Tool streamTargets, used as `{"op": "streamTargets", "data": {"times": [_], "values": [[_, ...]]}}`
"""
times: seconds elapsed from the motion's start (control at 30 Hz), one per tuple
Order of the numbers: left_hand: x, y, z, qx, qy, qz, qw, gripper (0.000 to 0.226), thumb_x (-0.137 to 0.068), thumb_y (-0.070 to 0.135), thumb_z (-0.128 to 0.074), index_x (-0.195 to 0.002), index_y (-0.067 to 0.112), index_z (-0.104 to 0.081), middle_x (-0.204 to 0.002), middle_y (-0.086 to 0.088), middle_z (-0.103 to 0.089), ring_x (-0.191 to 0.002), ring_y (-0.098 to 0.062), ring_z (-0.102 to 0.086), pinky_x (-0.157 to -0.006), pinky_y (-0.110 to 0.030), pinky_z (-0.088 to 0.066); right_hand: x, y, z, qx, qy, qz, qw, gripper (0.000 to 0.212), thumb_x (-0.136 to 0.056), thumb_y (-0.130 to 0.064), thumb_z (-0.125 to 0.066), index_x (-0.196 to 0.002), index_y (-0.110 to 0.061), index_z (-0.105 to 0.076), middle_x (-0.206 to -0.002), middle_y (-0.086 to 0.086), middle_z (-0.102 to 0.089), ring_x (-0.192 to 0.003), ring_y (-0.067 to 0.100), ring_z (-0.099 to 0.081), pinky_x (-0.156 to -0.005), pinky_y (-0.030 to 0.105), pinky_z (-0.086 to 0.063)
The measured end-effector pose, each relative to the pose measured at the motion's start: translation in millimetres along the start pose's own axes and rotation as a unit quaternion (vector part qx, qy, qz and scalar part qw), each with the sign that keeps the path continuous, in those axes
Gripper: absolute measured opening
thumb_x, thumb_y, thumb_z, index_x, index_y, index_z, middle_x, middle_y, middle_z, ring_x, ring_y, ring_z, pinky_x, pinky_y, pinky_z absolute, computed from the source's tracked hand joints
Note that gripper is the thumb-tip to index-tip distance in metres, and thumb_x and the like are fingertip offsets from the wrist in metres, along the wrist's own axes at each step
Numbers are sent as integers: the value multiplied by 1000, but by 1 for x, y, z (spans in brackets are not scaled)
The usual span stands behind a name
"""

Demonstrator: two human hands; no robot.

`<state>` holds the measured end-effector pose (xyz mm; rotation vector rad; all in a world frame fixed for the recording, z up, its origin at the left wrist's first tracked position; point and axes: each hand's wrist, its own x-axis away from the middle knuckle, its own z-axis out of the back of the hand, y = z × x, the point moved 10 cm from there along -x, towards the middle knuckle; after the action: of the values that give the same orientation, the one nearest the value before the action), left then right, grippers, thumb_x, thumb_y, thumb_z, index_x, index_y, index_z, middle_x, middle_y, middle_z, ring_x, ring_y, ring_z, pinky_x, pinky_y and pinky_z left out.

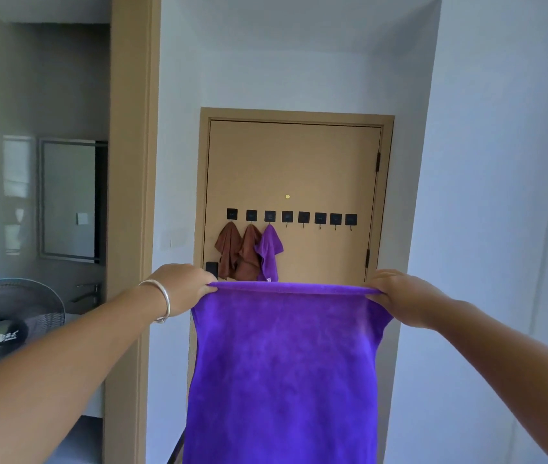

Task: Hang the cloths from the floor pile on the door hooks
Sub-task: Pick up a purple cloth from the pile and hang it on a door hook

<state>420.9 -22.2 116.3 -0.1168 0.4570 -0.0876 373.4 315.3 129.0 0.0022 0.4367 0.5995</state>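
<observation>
I hold a large purple cloth (pixel 282 370) stretched out in front of me by its top corners. My left hand (pixel 184 284), with a silver bracelet on the wrist, pinches the left corner. My right hand (pixel 396 291) pinches the right corner. The cloth hangs straight down and hides the floor and the door's lower part. Ahead stands the tan door (pixel 316 162) with a row of several black hooks (pixel 303 217). Two brown cloths (pixel 237 251) and a small purple cloth (pixel 268 251) hang on the three leftmost hooks. The other hooks are bare.
A wooden door frame post (pixel 132 195) rises at the left. Behind it are a grey wall, a mirror (pixel 68 199) and a tap. A standing fan (pixel 8 326) sits at the lower left. White walls flank the short corridor to the door.
</observation>
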Motion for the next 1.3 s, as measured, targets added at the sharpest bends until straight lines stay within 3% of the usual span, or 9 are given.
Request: {"op": "streamTargets", "data": {"times": [0.2, 0.37, 0.53, 0.77, 0.87, 1.03, 1.2, 1.3], "values": [[-48, -29, -42, -1, -27, -6, 1000, 35, -99, 38, -33, -75, 26, -55, -76, 4, -60, -74, -17, -55, -62, -29, -36, -57, 9, -43, -4, -24, -7, 1000, 23, -102, -30, -38, -97, -30, -61, -91, -14, -51, -96, 10, -49, -78, 22, -40], [-97, -45, -76, -6, -41, -3, 999, 33, -100, 35, -32, -89, 24, -62, -85, 2, -63, -81, -18, -58, -68, -30, -40, -113, 33, -80, -11, -28, 1, 1000, 24, -102, -33, -36, -93, -36, -59, -94, -15, -55, -96, 8, -49, -84, 26, -45], [-152, -54, -107, -6, -44, 5, 999, 34, -100, 33, -32, -74, 29, -54, -76, 6, -60, -72, -13, -54, -59, -24, -34, -176, 72, -114, -16, -11, 15, 1000, 27, -100, -35, -38, -99, -31, -65, -97, -13, -59, -96, 7, -51, -86, 31, -49], [-246, -51, -132, -12, -37, 23, 999, 38, -100, 34, -32, -64, 30, -44, -68, 7, -52, -65, -12, -48, -58, -25, -33, -257, 140, -144, -31, -1, 24, 999, 27, -100, -34, -37, -102, -32, -65, -101, -11, -59, -99, 10, -53, -89, 34, -49], [-278, -50, -149, -9, -40, 27, 999, 36, -101, 38, -32, -76, 31, -56, -74, 7, -59, -71, -13, -55, -60, -24, -36, -283, 164, -161, -28, -12, 23, 999, 26, -100, -35, -39, -102, -34, -65, -102, -12, -58, -100, 10, -53, -90, 33, -48], [-321, -49, -182, 1, -69, 23, 997, 37, -101, 40, -31, -100, 27, -66, -91, 4, -67, -85, -15, -60, -75, -28, -46, -320, 191, -187, -33, -26, 21, 999, 26, -100, -34, -39, -103, -35, -64, -103, -11, -58, -100, 10, -53, -91, 34, -48], [-369, -57, -212, -6, -73, 13, 997, 34, -101, 37, -32, -97, 27, -64, -84, 6, -62, -81, -14, -58, -65, -24, -37, -360, 210, -217, -17, -35, 21, 999, 28, -101, -34, -36, -99, -33, -64, -98, -12, -57, -96, 8, -51, -88, 33, -48], [-401, -67, -231, 3, -70, 7, 998, 35, -102, 35, -32, -95, 24, -64, -85, 3, -64, -80, -16, -59, -68, -26, -42, -386, 220, -230, -19, -34, 6, 999, 28, -102, -33, -35, -100, -33, -64, -97, -12, -56, -94, 8, -51, -87, 31, -49]]}}
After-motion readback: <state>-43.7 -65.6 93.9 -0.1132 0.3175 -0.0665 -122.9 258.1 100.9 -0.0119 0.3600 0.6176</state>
